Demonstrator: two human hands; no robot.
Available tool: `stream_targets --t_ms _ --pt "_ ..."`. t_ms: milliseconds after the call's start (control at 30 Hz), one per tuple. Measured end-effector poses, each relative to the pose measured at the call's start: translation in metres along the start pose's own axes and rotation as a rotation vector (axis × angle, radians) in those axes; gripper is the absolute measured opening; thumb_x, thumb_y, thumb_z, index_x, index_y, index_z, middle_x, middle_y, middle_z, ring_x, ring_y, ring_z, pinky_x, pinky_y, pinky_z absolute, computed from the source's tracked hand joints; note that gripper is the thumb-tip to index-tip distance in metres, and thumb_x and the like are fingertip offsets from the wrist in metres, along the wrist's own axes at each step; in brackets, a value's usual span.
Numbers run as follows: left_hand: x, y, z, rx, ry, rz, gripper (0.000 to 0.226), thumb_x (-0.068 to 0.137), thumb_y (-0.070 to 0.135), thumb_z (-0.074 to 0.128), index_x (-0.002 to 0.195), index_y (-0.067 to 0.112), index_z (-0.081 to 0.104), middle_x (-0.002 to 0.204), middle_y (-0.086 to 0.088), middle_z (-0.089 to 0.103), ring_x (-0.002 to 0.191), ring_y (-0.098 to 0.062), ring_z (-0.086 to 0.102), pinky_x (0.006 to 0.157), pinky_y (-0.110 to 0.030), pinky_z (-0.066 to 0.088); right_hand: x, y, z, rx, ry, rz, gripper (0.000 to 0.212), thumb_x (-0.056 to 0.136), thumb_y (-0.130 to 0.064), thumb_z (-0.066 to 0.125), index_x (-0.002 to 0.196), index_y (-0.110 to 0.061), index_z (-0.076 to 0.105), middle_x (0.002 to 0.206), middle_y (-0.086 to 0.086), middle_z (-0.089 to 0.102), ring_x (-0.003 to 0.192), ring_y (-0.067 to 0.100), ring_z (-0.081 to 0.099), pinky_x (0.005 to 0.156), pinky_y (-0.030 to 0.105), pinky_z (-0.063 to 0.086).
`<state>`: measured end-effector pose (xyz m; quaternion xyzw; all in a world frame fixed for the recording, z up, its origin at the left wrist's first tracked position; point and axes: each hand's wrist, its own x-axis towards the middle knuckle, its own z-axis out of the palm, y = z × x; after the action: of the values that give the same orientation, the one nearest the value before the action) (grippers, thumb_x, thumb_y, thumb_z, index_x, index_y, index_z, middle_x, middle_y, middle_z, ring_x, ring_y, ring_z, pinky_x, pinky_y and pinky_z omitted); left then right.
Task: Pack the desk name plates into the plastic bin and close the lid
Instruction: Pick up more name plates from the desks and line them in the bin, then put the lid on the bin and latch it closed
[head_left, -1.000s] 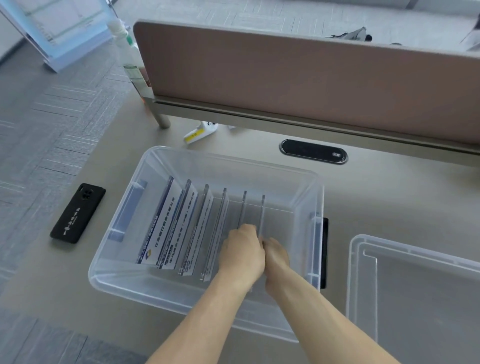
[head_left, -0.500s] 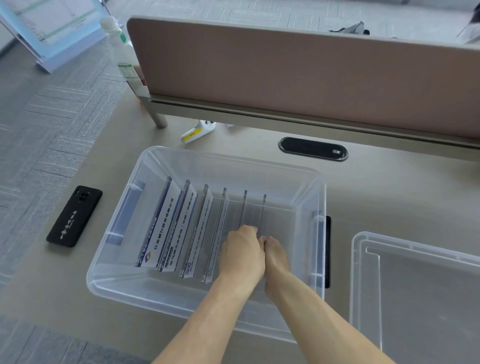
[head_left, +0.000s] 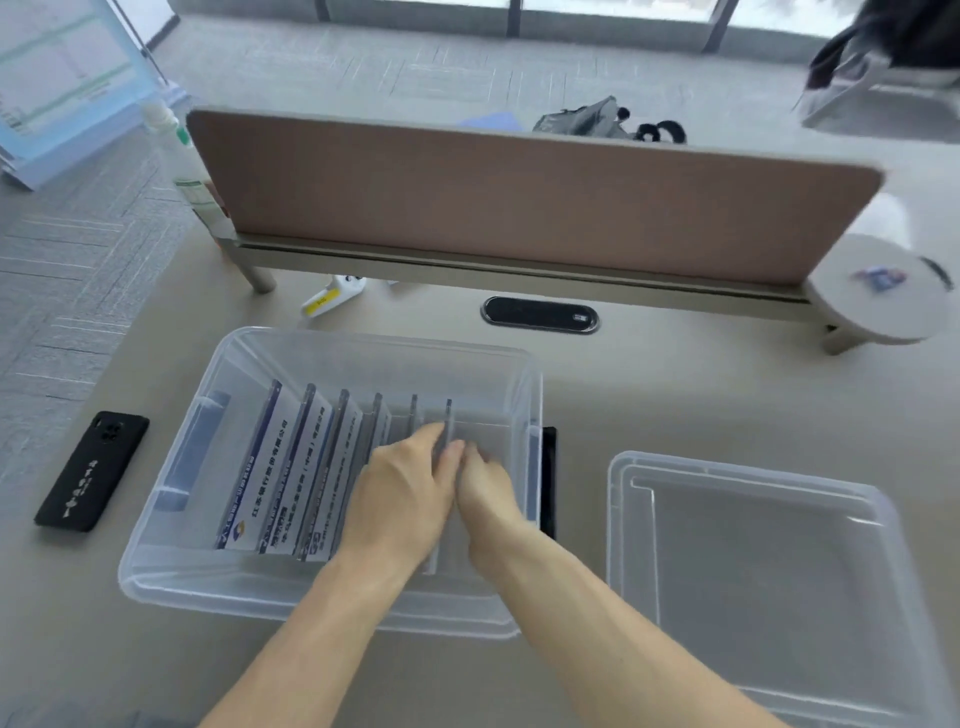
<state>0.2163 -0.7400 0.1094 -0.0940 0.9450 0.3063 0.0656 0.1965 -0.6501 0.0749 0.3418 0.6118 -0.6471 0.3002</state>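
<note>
A clear plastic bin (head_left: 171, 577) sits on the desk with several acrylic name plates (head_left: 291, 467) standing on edge inside, leaning left in a row. Both my hands are down inside the bin at its right part. My left hand (head_left: 400, 499) and my right hand (head_left: 485, 493) pinch the rightmost clear plate (head_left: 448, 415) between their fingertips. The bin's clear lid (head_left: 623, 519) lies upside down on the desk to the right, apart from the bin.
A black phone (head_left: 91, 470) lies left of the bin. A brown divider panel (head_left: 519, 202) runs along the desk's back, with a cable grommet (head_left: 540, 314) and a white marker (head_left: 332, 293) before it. A white round object (head_left: 883, 291) stands at the far right.
The head camera has tilted up, so more of the room shows. My hands stay at the rightmost plate, fingers stretched slightly further along it.
</note>
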Motion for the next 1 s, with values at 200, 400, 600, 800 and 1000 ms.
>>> stream_targets --t_ms 200,400,600,800,1000 --pt "0.002 0.120 -0.042 -0.555 -0.066 -0.062 0.032 0.102 0.031 0.057 0.132 0.023 0.064 0.124 0.009 0.065 0.122 -0.009 0.058 0.106 -0.027 0.042 -0.077 -0.078 -0.101 0.013 0.057 -0.372 0.032 0.104 -0.035 0.042 0.102 -0.014 0.066 0.095 -0.005 0.066 0.102 0.025 0.062 0.088 0.033 0.044" --pt "-0.002 0.209 0.027 -0.701 -0.362 -0.053 0.014 0.101 0.026 0.059 0.114 0.024 0.065 0.110 0.004 0.064 0.116 -0.018 0.061 0.109 -0.042 0.046 -0.107 -0.087 -0.258 0.098 0.345 -0.419 0.034 0.102 -0.031 0.048 0.105 -0.001 0.064 0.114 0.028 0.065 0.096 0.031 0.061 0.090 0.044 0.050" --pt "-0.041 0.195 0.125 -0.464 -0.516 -0.117 0.054 0.098 0.031 0.061 0.148 0.019 0.045 0.142 -0.003 0.053 0.128 -0.020 0.053 0.093 -0.026 0.038 -0.097 -0.011 -0.377 0.068 0.564 -0.270 0.021 0.099 -0.030 0.054 0.089 -0.016 0.065 0.096 0.006 0.060 0.088 0.019 0.053 0.078 0.036 0.042" --pt "-0.052 0.175 0.172 -0.344 -0.428 -0.336 0.063 0.101 0.026 0.055 0.157 0.017 0.029 0.158 -0.014 0.036 0.143 -0.030 0.039 0.110 -0.037 0.035 -0.071 0.036 -0.432 -0.155 0.590 -0.118 0.035 0.098 -0.034 0.054 0.123 -0.012 0.064 0.114 0.005 0.067 0.105 0.023 0.061 0.095 0.036 0.048" --pt "-0.047 0.153 0.212 -0.202 -0.268 -0.551 0.075 0.095 0.028 0.063 0.157 0.008 0.025 0.153 -0.023 0.039 0.136 -0.039 0.045 0.106 -0.042 0.041 -0.033 0.041 -0.470 -0.389 0.512 -0.082 0.057 0.098 -0.038 0.054 0.146 -0.009 0.045 0.150 0.011 0.048 0.136 0.028 0.048 0.108 0.035 0.037"
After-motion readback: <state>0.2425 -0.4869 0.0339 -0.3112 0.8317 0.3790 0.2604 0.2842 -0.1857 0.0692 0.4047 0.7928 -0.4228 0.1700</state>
